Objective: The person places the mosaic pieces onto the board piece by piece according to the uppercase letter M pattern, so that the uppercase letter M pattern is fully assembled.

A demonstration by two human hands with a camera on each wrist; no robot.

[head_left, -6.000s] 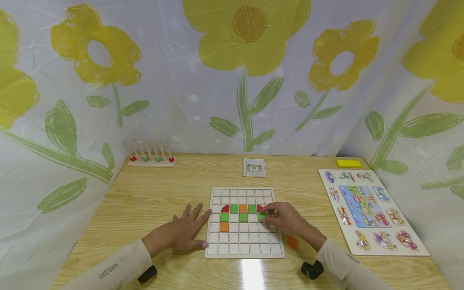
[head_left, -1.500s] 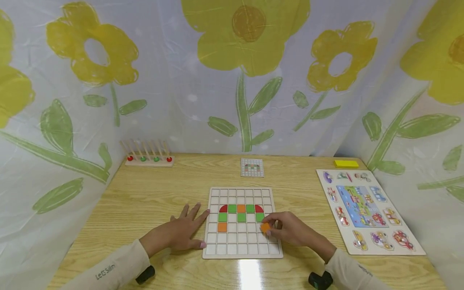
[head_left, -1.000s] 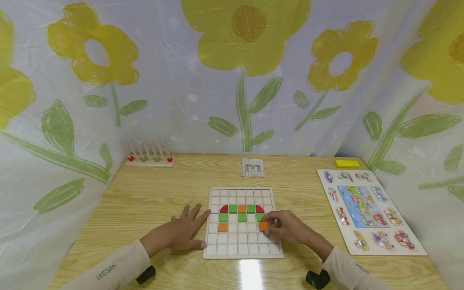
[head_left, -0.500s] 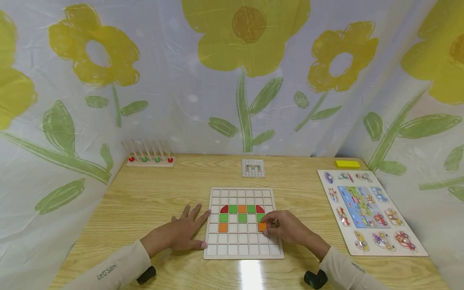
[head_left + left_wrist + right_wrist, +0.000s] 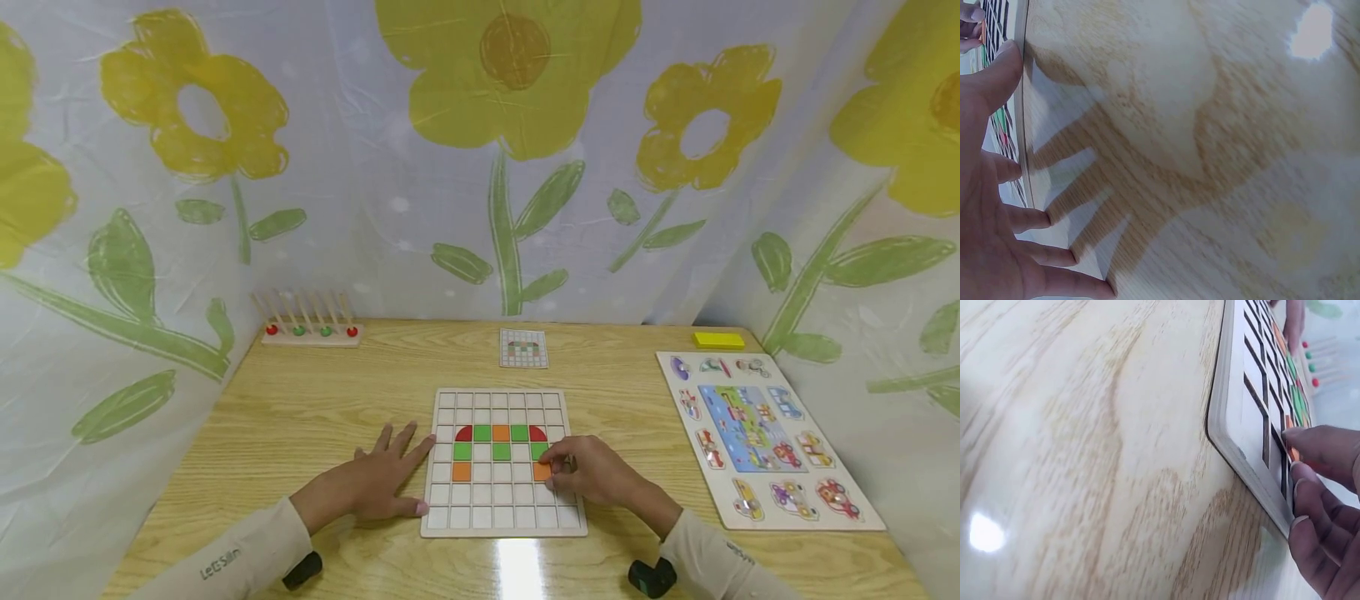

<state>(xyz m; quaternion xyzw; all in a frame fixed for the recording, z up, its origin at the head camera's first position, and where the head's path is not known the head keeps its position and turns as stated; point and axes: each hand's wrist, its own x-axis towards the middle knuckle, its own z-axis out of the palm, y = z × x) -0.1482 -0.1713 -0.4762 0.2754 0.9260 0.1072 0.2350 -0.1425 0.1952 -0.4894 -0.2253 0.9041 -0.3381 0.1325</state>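
A wooden grid board [image 5: 503, 517] lies flat on the table in front of me. My right hand [image 5: 596, 477] pinches an orange square tile [image 5: 542, 472] with thumb and index finger, the tile lying in a cell under a green tile [image 5: 537, 451]. In the right wrist view, the fingertips cover part of that orange tile [image 5: 1293, 452]. Green, orange and red tiles form an arch on the grid, with another orange tile [image 5: 461, 472] at its left foot. My left hand [image 5: 378, 483] rests spread on the table, index fingertip and thumb at the board's left edge.
Behind the board lies a small pattern card [image 5: 524, 348] showing a similar arch. A peg rack [image 5: 311, 336] with red and green beads stands at the back left. To the right are a picture knob puzzle [image 5: 765, 500] and a yellow block [image 5: 718, 340].
My right hand has moved from the upper right green tile to the cell below, bringing the orange tile from beside the board and laying it flat there. The left hand stays put.
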